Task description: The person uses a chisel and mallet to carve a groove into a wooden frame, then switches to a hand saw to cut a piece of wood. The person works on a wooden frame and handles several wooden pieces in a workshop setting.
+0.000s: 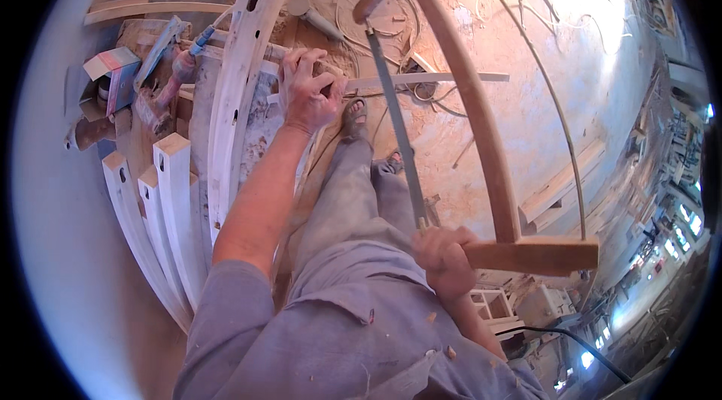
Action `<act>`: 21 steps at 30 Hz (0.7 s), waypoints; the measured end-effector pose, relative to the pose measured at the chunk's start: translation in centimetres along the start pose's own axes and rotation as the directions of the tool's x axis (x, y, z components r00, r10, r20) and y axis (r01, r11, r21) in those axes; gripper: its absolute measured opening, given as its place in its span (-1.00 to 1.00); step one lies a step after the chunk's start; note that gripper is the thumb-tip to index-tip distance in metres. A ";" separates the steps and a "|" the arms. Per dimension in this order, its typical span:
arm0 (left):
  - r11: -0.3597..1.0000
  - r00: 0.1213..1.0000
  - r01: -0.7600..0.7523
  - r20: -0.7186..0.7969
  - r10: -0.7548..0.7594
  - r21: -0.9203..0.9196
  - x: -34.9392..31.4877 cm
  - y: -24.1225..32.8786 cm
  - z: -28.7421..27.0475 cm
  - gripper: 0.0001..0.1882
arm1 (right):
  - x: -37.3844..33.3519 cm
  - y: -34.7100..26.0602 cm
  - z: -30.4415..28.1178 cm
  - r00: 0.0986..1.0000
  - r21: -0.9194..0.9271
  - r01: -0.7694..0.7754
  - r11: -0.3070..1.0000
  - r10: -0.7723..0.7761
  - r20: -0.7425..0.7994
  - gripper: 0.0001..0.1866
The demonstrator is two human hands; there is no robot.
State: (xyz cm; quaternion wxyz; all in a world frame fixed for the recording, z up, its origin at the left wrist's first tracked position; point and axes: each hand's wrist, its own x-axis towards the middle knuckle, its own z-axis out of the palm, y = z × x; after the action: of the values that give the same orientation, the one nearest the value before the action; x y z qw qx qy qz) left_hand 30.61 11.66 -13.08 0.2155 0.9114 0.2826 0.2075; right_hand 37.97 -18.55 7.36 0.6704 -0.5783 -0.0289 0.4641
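My right hand (447, 259) is wrapped round the handle end of a wooden frame saw (481, 118). The saw's narrow blade (397, 114) runs up and away from that hand, and its frame extends to the right. Over at the workbench, my left hand (310, 93) is closed, fingers curled, on a thin pale wooden strip (451, 77). The strip juts out to the right past the bench edge. In the picture the blade crosses the strip a little right of my left hand; I cannot tell whether they touch. My left fingers partly hide the strip's near end.
A long slotted timber (239, 92) lies on the bench left of my left arm. Several slotted posts (174, 174) stand farther left. Near them are a power tool (180, 69) and an open box (113, 73). Cords and wood scraps litter the dusty floor (466, 167); timber (564, 178) lies right.
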 end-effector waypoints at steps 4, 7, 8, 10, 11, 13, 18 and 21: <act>1.000 1.000 -0.013 0.005 0.013 -0.006 0.0 -0.1 0.2 -0.81 | -0.2 2.1 0.9 0.991 0.230 -0.131 0.964 0.137 -0.010 -0.79; 0.999 0.999 -0.037 0.030 0.037 0.014 -0.1 -0.2 0.1 -0.81 | -0.6 3.1 1.6 0.987 0.082 -0.123 0.989 0.131 -0.098 -0.80; 0.999 0.998 -0.050 0.041 0.050 0.021 -0.1 -0.5 0.2 -0.81 | -0.6 3.5 1.7 0.990 0.084 -0.103 0.991 0.111 -0.093 -0.80; 0.997 0.996 -0.071 0.051 0.069 0.034 -0.2 -0.9 0.2 -0.81 | -0.8 4.3 1.9 0.994 0.086 -0.063 0.994 0.070 -0.083 -0.79; 0.996 0.996 -0.076 0.049 0.075 0.035 -0.2 -0.9 0.3 -0.81 | -0.9 4.6 1.9 0.994 0.072 -0.057 0.996 0.063 -0.086 -0.78; 0.996 0.996 -0.080 0.046 0.078 0.027 -0.4 -1.1 0.6 -0.80 | -1.2 5.0 1.8 0.995 0.043 -0.044 0.998 0.048 -0.093 -0.76; 0.996 0.996 -0.081 0.050 0.079 0.047 -0.5 -1.0 0.5 -0.79 | -2.7 4.4 0.1 0.974 -0.061 0.169 0.984 -0.176 -0.141 -0.71; 0.994 0.996 -0.088 0.024 0.087 0.066 -0.5 -1.0 0.7 -0.80 | -3.9 4.6 -2.0 0.929 -0.174 0.286 0.942 -0.317 -0.191 -0.71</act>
State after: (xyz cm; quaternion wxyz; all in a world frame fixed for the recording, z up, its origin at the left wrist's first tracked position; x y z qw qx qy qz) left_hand 30.16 11.86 -14.31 0.1783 0.9319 0.2468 0.1973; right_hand 34.18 -23.09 4.99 0.6897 -0.6606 -0.0777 0.2862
